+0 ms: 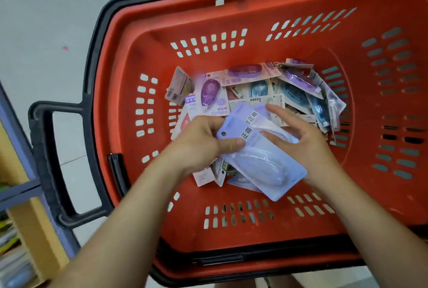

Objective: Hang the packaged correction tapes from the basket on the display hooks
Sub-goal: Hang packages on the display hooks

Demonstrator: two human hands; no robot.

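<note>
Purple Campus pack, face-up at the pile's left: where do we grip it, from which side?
Pinch the purple Campus pack by its flat card margin at the printed near end, fingers from above. It lies face-up atop the pile in the basket; the domed blister mid-card looks too rounded to hold.

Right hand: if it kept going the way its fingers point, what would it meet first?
The right hand points up-left, fingers over the lavender pack that the left hand holds. Past it, probably the purple Campus pack; depth is unclear.
</note>
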